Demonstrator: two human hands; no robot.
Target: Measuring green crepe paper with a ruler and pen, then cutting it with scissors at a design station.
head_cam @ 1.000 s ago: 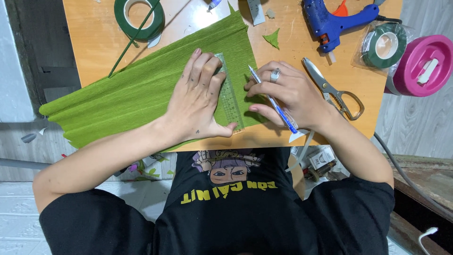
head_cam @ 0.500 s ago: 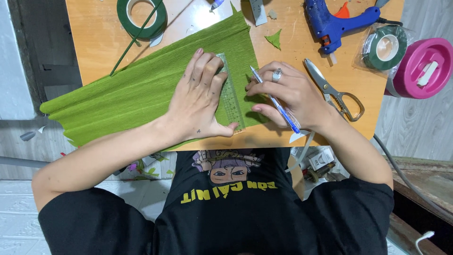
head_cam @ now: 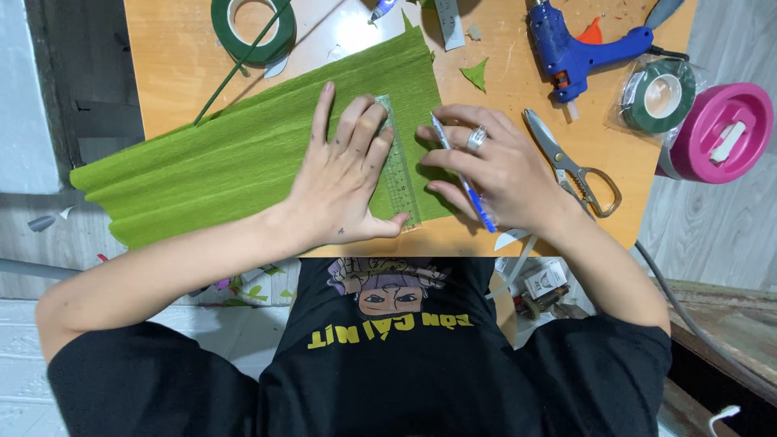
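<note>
A long sheet of green crepe paper (head_cam: 218, 162) lies across the orange table (head_cam: 170, 73). My left hand (head_cam: 344, 174) presses flat on a clear ruler (head_cam: 398, 174) laid on the paper's right end. My right hand (head_cam: 494, 170), with a ring on one finger, grips a blue pen (head_cam: 463, 174) beside the ruler's right edge. The pen tip rests near the paper by the top of the ruler.
Scissors (head_cam: 575, 166) lie just right of my right hand. A blue glue gun (head_cam: 579, 50), a wrapped green tape roll (head_cam: 660, 95) and a pink round dispenser (head_cam: 716, 133) sit at the right. Another green tape roll (head_cam: 251, 28), a thin green wire (head_cam: 239, 69) and a green scrap (head_cam: 476, 74) lie behind.
Both hands hold nearly the same pose. The pen has shifted only slightly along the ruler's edge.
</note>
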